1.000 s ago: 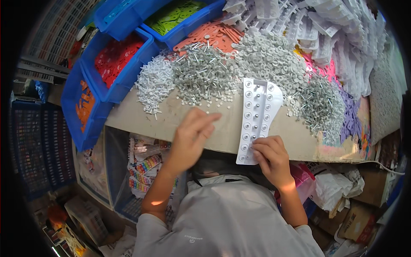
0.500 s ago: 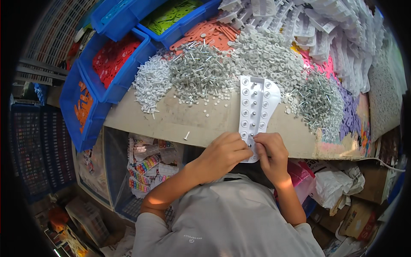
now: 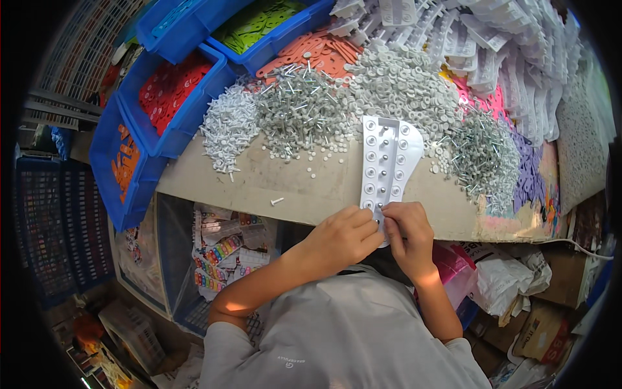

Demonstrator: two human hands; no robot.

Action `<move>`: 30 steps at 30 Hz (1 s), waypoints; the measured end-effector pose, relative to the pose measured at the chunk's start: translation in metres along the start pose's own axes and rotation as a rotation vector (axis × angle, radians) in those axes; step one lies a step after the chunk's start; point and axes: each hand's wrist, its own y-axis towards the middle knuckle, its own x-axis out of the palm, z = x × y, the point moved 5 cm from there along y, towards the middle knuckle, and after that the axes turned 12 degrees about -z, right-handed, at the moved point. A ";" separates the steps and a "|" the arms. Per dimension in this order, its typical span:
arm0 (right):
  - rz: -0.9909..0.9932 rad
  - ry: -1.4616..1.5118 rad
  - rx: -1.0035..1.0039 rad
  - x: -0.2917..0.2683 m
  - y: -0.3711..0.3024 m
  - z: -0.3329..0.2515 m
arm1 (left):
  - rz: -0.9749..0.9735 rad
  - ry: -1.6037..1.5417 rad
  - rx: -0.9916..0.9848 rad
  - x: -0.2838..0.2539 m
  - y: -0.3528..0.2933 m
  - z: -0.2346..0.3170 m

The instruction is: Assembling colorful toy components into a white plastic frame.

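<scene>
A long white moulded plastic holder point(image 3: 409, 152) lies on the near part of the table, its near end jutting past the edge toward my body. Round cups run along both its sides, and small metal pins stand in the middle channel. At its near left side is my left hand point(image 3: 350, 235), closed, with the fingertips bent over the holder. My right hand point(image 3: 411, 235) has thumb and index finger drawn together over the channel from the right. Anything small between the fingers of either hand is hidden. A single white pin point(image 3: 277, 201) lies to the left on the table.
Heaps of white pins point(image 3: 228, 126), grey headed pins point(image 3: 301, 104) and small rings point(image 3: 405, 81) cover the far table point(image 3: 214, 168). Blue bins point(image 3: 176, 137) hold red, orange and green flat pieces. White plastic holders point(image 3: 531, 61) pile up at the far right.
The single pin on the table has turned and shifted slightly left. My left hand has moved a little; the holder and my right hand stay almost in place.
</scene>
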 end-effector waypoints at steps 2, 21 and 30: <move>-0.003 -0.006 -0.002 0.000 0.000 0.000 | -0.046 0.045 0.005 0.004 0.000 0.001; 0.197 -0.329 0.196 -0.057 0.042 0.066 | 0.370 0.131 -0.686 -0.035 -0.084 -0.074; 0.160 -0.416 0.183 -0.043 0.057 0.084 | 0.461 0.227 -0.751 -0.044 -0.049 -0.095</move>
